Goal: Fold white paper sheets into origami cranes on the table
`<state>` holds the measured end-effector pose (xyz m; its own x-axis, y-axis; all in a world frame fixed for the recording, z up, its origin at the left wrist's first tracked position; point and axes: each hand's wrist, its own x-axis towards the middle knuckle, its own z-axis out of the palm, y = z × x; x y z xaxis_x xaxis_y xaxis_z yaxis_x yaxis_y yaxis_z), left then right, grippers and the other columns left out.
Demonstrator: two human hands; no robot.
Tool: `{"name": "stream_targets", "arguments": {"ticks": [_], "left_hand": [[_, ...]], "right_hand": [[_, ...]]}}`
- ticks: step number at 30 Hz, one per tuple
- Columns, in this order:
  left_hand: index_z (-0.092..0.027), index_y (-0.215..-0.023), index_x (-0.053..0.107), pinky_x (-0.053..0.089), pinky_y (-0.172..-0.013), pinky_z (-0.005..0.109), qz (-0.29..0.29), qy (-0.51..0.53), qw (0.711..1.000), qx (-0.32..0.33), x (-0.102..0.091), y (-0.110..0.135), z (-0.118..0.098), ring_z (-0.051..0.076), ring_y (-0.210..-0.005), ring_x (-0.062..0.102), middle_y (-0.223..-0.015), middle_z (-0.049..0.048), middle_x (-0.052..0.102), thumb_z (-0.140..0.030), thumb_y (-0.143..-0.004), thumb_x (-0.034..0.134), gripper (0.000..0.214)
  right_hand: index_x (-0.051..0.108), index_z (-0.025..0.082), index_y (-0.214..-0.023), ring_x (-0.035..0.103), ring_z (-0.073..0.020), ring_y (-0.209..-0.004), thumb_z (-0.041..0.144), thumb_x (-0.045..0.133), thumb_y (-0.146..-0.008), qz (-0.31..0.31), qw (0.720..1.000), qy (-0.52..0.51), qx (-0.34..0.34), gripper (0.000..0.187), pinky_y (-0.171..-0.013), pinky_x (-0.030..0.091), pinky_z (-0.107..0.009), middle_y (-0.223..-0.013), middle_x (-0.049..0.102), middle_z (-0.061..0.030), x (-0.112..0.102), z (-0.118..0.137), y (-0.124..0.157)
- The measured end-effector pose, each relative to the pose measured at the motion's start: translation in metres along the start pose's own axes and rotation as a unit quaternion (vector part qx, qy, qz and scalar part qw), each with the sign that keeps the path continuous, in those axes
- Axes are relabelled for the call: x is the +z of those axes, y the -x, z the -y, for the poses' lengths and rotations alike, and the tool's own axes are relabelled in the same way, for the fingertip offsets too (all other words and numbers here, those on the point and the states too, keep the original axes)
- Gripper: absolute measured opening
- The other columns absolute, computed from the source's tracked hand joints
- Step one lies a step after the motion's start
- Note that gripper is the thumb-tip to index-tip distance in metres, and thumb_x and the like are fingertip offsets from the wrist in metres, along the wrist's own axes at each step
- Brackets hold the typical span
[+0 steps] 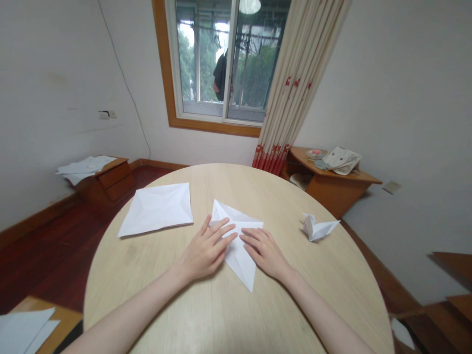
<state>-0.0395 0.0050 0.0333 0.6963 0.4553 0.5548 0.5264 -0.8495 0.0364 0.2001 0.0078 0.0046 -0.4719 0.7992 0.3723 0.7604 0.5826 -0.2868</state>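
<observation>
A white sheet folded into a kite-like shape [239, 255] lies in the middle of the round wooden table [184, 305]. My left hand [208, 248] rests flat on its left side, fingers stretched out and spread. On the sheet's right side my right hand [263, 250] lies flat too, fingers extended and pressed on the paper. The fingertips of both hands nearly meet over the fold. Neither hand grips anything.
A creased white sheet [158, 209] lies on the table to the left. A small folded paper figure [317, 227] stands at the right. Low wooden cabinets stand by the left wall [110, 179] and the right wall [332, 184]. More paper [22, 332] lies at the bottom left.
</observation>
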Motion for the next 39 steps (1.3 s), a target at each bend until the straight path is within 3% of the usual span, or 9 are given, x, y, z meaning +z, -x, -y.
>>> {"name": "stream_targets", "arguments": {"ticks": [4, 9, 14, 21, 25, 32, 39], "left_hand": [[-0.015, -0.128, 0.050, 0.005, -0.117, 0.051, 0.014, -0.026, 0.999, 0.027, 0.008, -0.001, -0.004, 0.023, -0.125, 0.047, -0.120, 0.0070, 0.063, -0.018, -0.089, 0.042, 0.040], [-0.012, -0.116, 0.058, 0.020, -0.113, 0.046, 0.032, -0.065, 0.997, 0.026, 0.011, -0.003, -0.009, 0.021, -0.100, 0.060, -0.101, 0.0073, 0.069, -0.018, -0.087, 0.043, 0.033], [-0.014, -0.108, 0.062, 0.039, -0.094, 0.042, 0.029, -0.083, 0.996, -0.002, 0.007, -0.006, -0.011, 0.021, -0.082, 0.060, -0.084, 0.0052, 0.069, -0.024, -0.091, 0.043, 0.027], [-0.017, -0.085, 0.065, 0.039, -0.086, 0.040, 0.025, -0.094, 0.995, -0.033, 0.007, -0.004, -0.011, 0.019, -0.071, 0.061, -0.072, 0.0033, 0.068, -0.027, -0.096, 0.036, 0.033], [-0.018, -0.080, 0.065, 0.040, -0.081, 0.039, 0.049, -0.097, 0.993, -0.051, 0.007, -0.004, -0.011, 0.019, -0.068, 0.062, -0.070, 0.0040, 0.069, -0.028, -0.097, 0.034, 0.037], [-0.017, -0.079, 0.064, 0.043, -0.069, 0.034, 0.146, -0.107, 0.974, -0.137, 0.003, -0.008, -0.013, 0.020, -0.068, 0.065, -0.076, 0.0060, 0.071, -0.026, -0.096, 0.037, 0.034], [-0.017, -0.087, 0.065, 0.046, -0.071, 0.032, 0.179, -0.078, 0.966, -0.168, 0.002, -0.010, -0.013, 0.021, -0.075, 0.067, -0.086, 0.0064, 0.072, -0.025, -0.095, 0.039, 0.029]], "right_hand": [[0.058, 0.024, -0.124, 0.048, -0.0222, -0.125, 0.025, 0.043, -0.095, 0.013, 1.000, 0.013, 0.012, 0.033, -0.106, 0.031, -0.049, -0.133, 0.056, -0.0084, 0.005, -0.002, 0.001], [0.058, 0.023, -0.126, 0.046, -0.0224, -0.127, 0.027, 0.042, -0.095, 0.023, 0.999, 0.009, 0.024, 0.035, -0.105, 0.036, -0.046, -0.135, 0.054, -0.0075, 0.006, -0.004, 0.001], [0.057, 0.027, -0.127, 0.046, -0.0217, -0.127, 0.030, 0.040, -0.096, 0.032, 0.999, 0.012, 0.039, 0.036, -0.105, 0.037, -0.044, -0.136, 0.053, -0.0050, 0.003, 0.000, 0.001], [0.054, 0.026, -0.130, 0.042, -0.0214, -0.130, 0.033, 0.037, -0.097, 0.059, 0.996, 0.035, 0.064, 0.037, -0.105, 0.035, -0.043, -0.140, 0.049, -0.0038, 0.003, 0.005, 0.000], [0.051, 0.028, -0.132, 0.041, -0.0209, -0.131, 0.035, 0.035, -0.098, 0.066, 0.994, 0.051, 0.073, 0.039, -0.105, 0.035, -0.042, -0.142, 0.047, -0.0034, 0.003, 0.007, 0.000], [0.046, 0.026, -0.137, 0.040, -0.0240, -0.131, 0.035, 0.034, -0.098, 0.111, 0.984, 0.104, 0.090, 0.042, -0.101, 0.037, -0.044, -0.145, 0.042, -0.0059, -0.008, 0.022, -0.001], [0.046, 0.022, -0.136, 0.042, -0.0255, -0.128, 0.033, 0.036, -0.097, 0.126, 0.977, 0.149, 0.086, 0.042, -0.098, 0.039, -0.043, -0.143, 0.045, -0.0078, -0.012, 0.029, -0.002]]}}
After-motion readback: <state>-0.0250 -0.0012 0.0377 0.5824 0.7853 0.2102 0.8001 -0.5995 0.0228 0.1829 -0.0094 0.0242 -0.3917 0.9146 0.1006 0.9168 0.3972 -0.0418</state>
